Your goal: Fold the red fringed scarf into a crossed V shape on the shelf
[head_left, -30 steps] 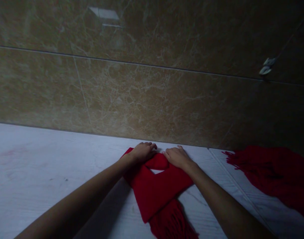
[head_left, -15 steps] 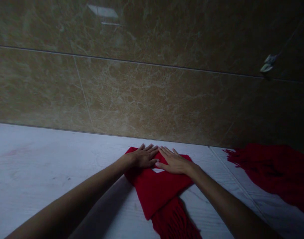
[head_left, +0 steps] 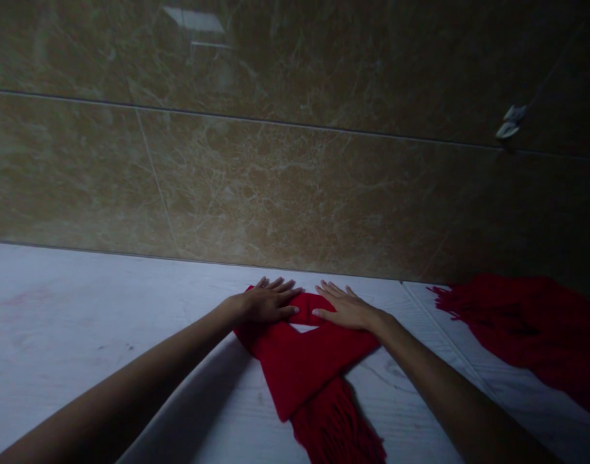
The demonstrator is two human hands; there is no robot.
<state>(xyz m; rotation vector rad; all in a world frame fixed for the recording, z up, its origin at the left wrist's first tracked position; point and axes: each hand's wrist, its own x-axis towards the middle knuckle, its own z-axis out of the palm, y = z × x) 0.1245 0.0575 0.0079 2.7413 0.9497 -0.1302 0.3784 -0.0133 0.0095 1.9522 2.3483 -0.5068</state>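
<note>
A red fringed scarf (head_left: pixel 314 367) lies folded on the pale wood-grain surface, its upper part bent into a loop with a small white gap in the middle. My left hand (head_left: pixel 270 301) rests flat on the loop's upper left part, fingers spread. On the upper right part lies my right hand (head_left: pixel 345 307), also flat with its fingers apart. Red cloth shows between the two hands. The fringed end hangs down toward the bottom of the view, below a pointed fold. Both palms hide parts of the scarf beneath them.
A second red fringed cloth (head_left: pixel 521 328) lies bunched at the right, against the wall. The brown marbled tile wall (head_left: pixel 275 193) rises behind the white surface (head_left: pixel 82 309). A small pale fitting (head_left: pixel 511 122) with a cord is on the wall at upper right.
My hands have moved apart, the left one leftward and the right one slightly rightward, across the top of the scarf. More red cloth shows between them.
</note>
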